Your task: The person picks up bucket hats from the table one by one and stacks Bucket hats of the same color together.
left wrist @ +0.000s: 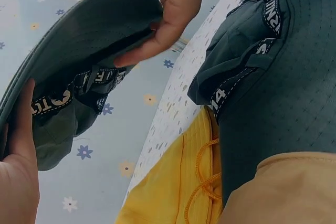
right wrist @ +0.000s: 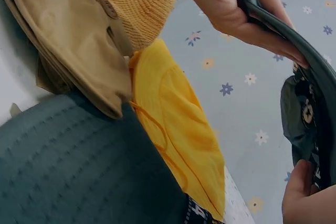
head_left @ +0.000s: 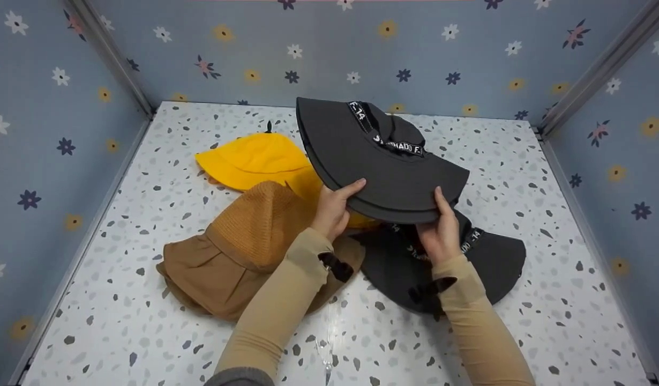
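Blue-grey flowered walls (head_left: 329,61) on L, R & far side, boxing in a white speckled table (head_left: 565,321). On it, near L, there's the brown hat (head_left: 244,257), woven-look orange-brown crown uppermost, brim spreading L & R. And here's the held dark hat (head_left: 383,174), up off the table, mid-scene, tilted, crown twd far R, brim edge twd near side, w/ a 2nd brim layer showing under the top one. Near R, on the table & partly hidden by the R arm: the lower dark hat (head_left: 495,262). Far L, just behind the brown one, sits the yellow hat (head_left: 262,158), its R end partly covered from view. Tan sleeves (head_left: 278,292) reach in from the near side. Hands next! L hand (head_left: 332,209) grasping the brim's near L edge, thumb on top, fingers under; R hand (head_left: 442,230) gripping near R edge, thumb up on the brim, fingers beneath. Black wrist straps (head_left: 339,268) on both. Smaller stuff: white-lettered band (head_left: 402,147) round the held crown, "14" readable; thin yellow cord (left wrist: 203,184) on the yellow hat, L wrist view.
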`<state>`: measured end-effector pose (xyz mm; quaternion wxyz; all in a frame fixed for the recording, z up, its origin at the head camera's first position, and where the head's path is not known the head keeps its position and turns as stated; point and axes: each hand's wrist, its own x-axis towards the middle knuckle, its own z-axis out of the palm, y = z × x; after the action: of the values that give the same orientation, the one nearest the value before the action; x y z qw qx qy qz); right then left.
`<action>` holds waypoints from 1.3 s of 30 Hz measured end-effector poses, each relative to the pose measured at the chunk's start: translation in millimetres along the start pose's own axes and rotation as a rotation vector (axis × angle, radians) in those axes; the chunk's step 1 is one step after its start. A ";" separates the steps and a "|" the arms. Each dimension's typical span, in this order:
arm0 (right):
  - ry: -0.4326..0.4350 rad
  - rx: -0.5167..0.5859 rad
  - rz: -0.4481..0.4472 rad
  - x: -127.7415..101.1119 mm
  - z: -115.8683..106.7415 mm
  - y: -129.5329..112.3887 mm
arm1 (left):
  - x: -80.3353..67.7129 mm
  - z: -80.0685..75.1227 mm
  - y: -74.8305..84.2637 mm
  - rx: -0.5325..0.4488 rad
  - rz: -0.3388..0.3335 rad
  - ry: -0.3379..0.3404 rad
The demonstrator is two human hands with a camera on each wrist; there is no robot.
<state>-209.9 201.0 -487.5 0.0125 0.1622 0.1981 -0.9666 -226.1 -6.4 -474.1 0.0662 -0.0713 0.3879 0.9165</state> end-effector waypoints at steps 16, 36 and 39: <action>0.086 0.022 0.001 1.7 1.6 -28.8 | -1.3 -5.3 3.5 -0.011 -0.004 -0.064; 0.037 -0.198 -0.149 -10.2 -15.1 -58.5 | -0.4 -14.0 7.2 0.109 -0.035 -0.072; 0.059 -0.235 -0.148 -13.5 -20.5 -66.4 | -0.7 -15.1 7.4 0.138 -0.050 -0.080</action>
<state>-196.7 269.5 -475.8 -0.0455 0.1728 0.3218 -0.9298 -225.5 -22.4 -479.2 0.1094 -0.0397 0.4453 0.8878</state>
